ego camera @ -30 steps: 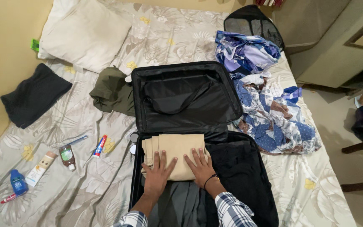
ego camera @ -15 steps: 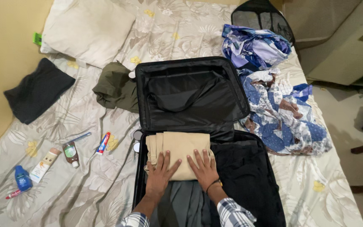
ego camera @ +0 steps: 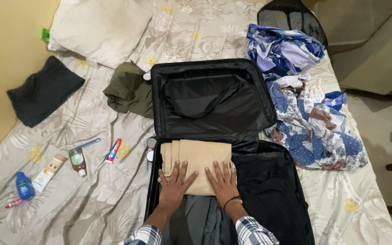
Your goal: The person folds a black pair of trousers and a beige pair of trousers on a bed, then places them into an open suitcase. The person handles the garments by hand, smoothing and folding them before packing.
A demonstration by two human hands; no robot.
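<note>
Both hands lie flat, fingers spread wide (gripping nothing), on the folded tan cloth inside the black suitcase, low in the frame: left hand beside right hand.

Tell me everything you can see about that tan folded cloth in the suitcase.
The tan folded cloth looks like soft woven fabric, folded into a flat rectangle with layered edges showing along its left side. It lies in the near half of the open black suitcase, partly on grey clothing. The left hand and right hand press flat on it.
</note>
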